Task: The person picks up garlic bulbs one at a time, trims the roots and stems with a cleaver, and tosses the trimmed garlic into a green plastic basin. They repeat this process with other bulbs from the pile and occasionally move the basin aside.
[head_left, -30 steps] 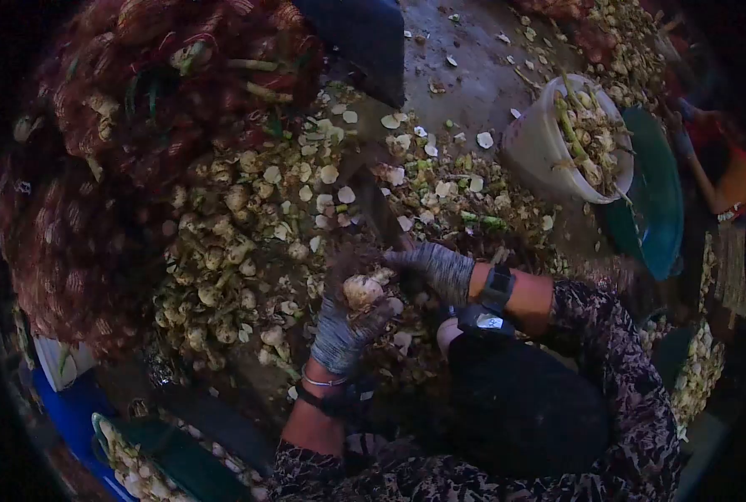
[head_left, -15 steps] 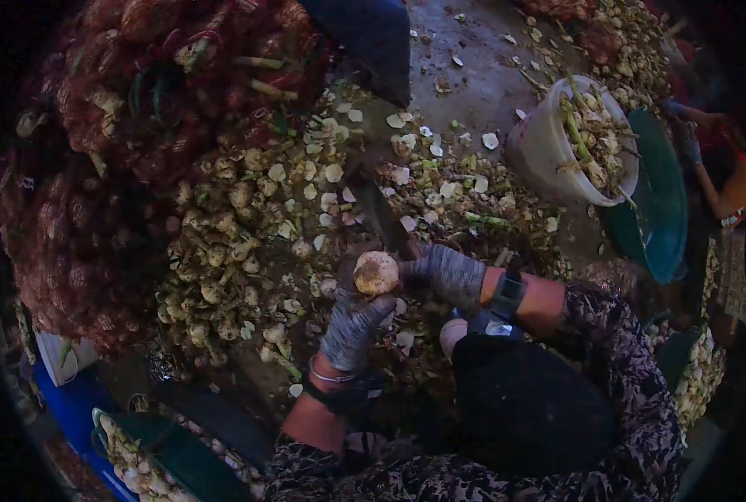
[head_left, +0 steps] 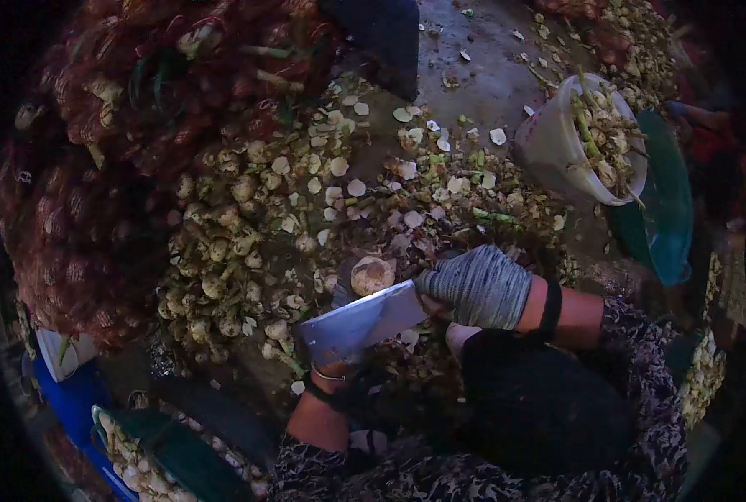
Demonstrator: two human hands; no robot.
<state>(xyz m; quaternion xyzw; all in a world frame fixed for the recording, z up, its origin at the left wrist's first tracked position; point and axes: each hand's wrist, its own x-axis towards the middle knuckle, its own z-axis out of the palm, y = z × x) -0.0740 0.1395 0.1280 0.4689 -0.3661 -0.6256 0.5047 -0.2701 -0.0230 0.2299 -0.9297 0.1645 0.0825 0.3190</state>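
Observation:
My right hand (head_left: 480, 289), in a grey knit glove, is closed on the handle of a cleaver (head_left: 363, 320). Its broad flat blade points left and catches the light. Just behind the blade sits a pale garlic bulb (head_left: 372, 276), held in my gloved left hand (head_left: 340, 293). Most of that hand is hidden by the blade; a few fingertips show beside the bulb. Below and around both hands lie cut pieces and skins. Left of them spreads a heap of garlic bulbs (head_left: 214, 251) with stems.
Red mesh sacks (head_left: 72, 243) of bulbs rise at the left. A white bucket (head_left: 549, 138) of stems leans at the right by a green basin (head_left: 670, 201). Another green container (head_left: 172, 448) with bulbs is at the lower left. Another person's arm (head_left: 697, 115) shows far right.
The cleaver has swung from pointing up and away to lying across in front of the bulb, covering much of my left hand. My right hand has turned over, its back now showing.

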